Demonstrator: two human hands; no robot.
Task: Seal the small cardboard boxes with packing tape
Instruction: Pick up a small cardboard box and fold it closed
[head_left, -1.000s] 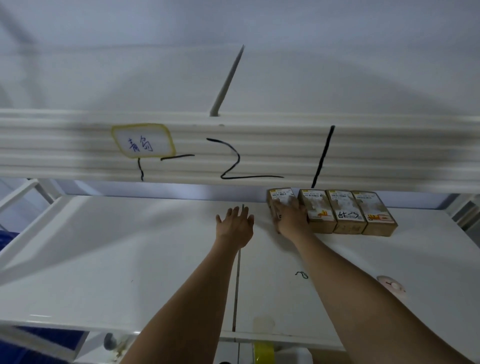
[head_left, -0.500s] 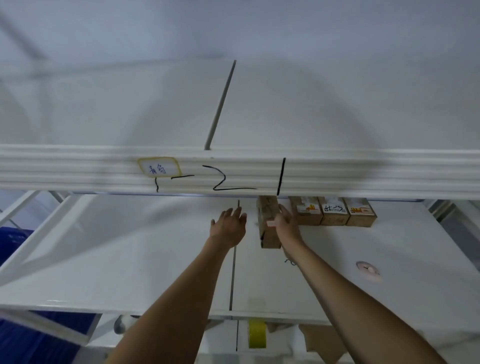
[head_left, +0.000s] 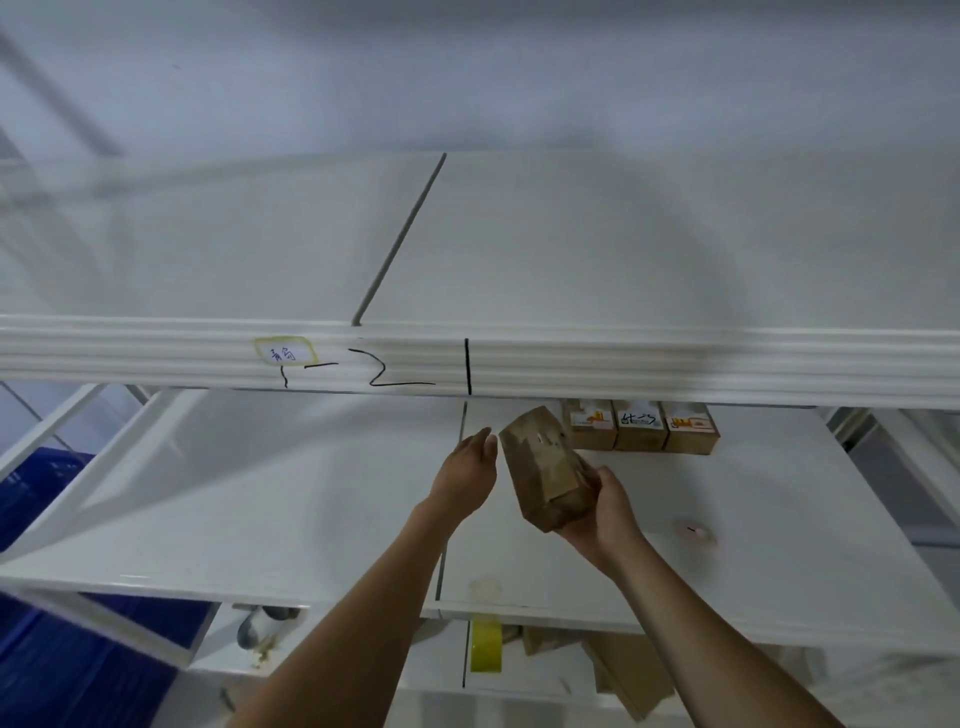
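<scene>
Since 1 s ago, 1 small cardboard box (head_left: 548, 475) has come out of the row at the back of the shelf: then it sat leftmost of 4, w/ the right hand (head_left: 608, 512) on it; 0.5 s ago it was tipped up at the shelf's rear; now it is lifted clear and tilted, brought toward the person. The left hand (head_left: 467, 475) has stayed alongside, raised and empty.

Head view: right hand grasps the box from below and the right side, fingers curled round its lower end. Left hand is released, fingers straight, tips just beside the box's upper left corner; touching or not, can't tell. Box is held above the white shelf (head_left: 260, 509), apart from its surface. 3 labelled boxes (head_left: 641, 426) remain in a row at the back, under the upper shelf's front rail (head_left: 675, 364), which carries a yellow-edged tag (head_left: 284, 353) and black marker strokes. A yellow tape roll (head_left: 485, 647) sits on the level below, near the front edge, w/ brown cardboard pieces (head_left: 623, 670) beside it. A small pinkish disc (head_left: 696, 532) lies on the shelf to the right.

Step in hand, as I judge it: fetching 1 box for sealing; no tape on it yet that I can see. Next move prob. calls for bringing the box down to a work spot, steadying it w/ 1 hand and reaching for the tape roll w/ the other, flaps held closed.
</scene>
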